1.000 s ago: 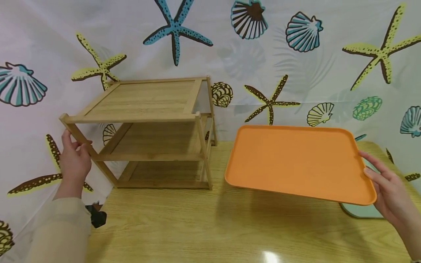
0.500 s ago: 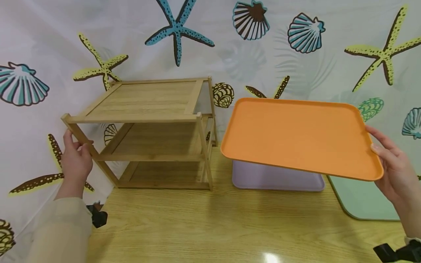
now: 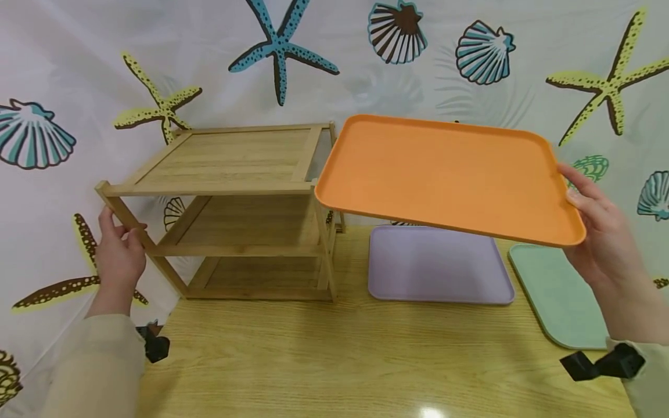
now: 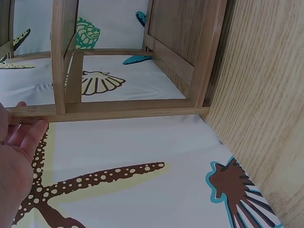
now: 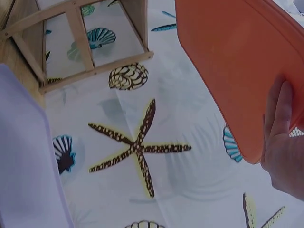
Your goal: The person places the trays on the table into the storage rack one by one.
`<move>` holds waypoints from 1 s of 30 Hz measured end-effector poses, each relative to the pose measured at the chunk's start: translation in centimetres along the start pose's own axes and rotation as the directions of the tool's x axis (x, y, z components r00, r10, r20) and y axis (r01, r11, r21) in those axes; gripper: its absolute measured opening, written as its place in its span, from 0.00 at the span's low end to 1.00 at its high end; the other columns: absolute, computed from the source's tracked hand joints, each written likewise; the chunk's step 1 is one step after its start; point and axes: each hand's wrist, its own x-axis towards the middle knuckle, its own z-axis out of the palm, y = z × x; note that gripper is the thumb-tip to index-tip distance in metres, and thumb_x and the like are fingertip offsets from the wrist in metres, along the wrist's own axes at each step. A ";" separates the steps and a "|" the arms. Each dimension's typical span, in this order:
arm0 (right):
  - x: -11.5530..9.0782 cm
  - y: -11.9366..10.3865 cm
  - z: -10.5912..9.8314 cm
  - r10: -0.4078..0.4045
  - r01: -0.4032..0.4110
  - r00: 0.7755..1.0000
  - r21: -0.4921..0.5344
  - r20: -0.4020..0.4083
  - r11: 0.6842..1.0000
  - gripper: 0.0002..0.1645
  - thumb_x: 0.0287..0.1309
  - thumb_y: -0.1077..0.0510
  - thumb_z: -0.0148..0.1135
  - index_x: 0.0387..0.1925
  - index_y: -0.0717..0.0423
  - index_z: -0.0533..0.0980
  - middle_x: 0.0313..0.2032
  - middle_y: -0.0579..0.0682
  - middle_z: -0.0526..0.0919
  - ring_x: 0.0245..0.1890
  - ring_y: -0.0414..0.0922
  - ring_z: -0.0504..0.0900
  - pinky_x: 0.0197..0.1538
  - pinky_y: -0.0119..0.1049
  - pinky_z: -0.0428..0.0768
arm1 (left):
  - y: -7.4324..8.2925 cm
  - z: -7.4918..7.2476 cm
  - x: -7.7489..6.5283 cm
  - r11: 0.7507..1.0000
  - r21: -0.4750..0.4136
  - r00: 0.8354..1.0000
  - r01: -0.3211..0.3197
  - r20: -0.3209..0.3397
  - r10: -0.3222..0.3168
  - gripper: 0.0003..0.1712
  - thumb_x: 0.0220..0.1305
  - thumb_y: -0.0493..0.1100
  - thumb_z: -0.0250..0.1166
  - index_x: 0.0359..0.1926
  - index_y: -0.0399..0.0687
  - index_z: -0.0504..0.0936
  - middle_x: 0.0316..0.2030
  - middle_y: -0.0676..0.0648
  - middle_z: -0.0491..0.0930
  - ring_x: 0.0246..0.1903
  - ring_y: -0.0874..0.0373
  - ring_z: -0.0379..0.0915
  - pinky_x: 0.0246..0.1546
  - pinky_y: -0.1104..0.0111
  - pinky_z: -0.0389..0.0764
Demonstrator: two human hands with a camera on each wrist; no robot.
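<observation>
Stretching leftward from my right grip [image 3: 601,232], clamped on one short edge, an orange tray [image 3: 449,180] hangs above the surface [image 3: 340,360], its long axis running sideways toward a three-tier wooden rack [image 3: 225,162], its shallow face tipped up to me. Smooth and rectangular, it has rounded corners. My left grip [image 3: 121,252] is wrapped round the rack's front post [image 4: 123,110]. Below and left of the right grip, a lilac tray [image 3: 439,267] lies flat; beneath the grip rests a pale green tray [image 3: 554,293], partly hidden.
</observation>
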 end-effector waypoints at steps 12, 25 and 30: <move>4.1 3.7 3.9 0.067 -0.065 0.997 0.049 -0.038 0.997 0.18 0.71 0.69 0.44 0.60 0.67 0.67 0.44 0.62 0.80 0.35 0.52 0.86 0.37 0.36 0.83 | -0.2 0.2 0.0 1.000 -0.015 1.000 -0.009 0.006 0.009 0.32 0.76 0.41 0.37 0.74 0.62 0.36 0.62 0.36 0.72 0.58 0.37 0.70 0.47 0.50 0.72; 7.0 6.4 7.5 0.185 -0.199 0.977 -0.146 -0.106 0.969 0.27 0.70 0.63 0.52 0.67 0.62 0.58 0.53 0.56 0.74 0.41 0.44 0.84 0.42 0.31 0.81 | -0.3 0.1 0.1 1.000 -0.003 1.000 -0.022 -0.021 0.022 0.31 0.75 0.41 0.38 0.74 0.60 0.39 0.60 0.37 0.74 0.56 0.39 0.72 0.35 0.70 0.66; 8.0 8.1 8.3 0.213 -0.243 0.964 -0.213 -0.157 0.946 0.27 0.71 0.62 0.50 0.68 0.60 0.59 0.55 0.55 0.70 0.38 0.42 0.83 0.40 0.30 0.82 | -0.3 0.2 0.1 1.000 -0.014 1.000 -0.018 -0.017 0.017 0.32 0.75 0.41 0.38 0.74 0.61 0.38 0.60 0.37 0.73 0.57 0.39 0.72 0.33 0.74 0.65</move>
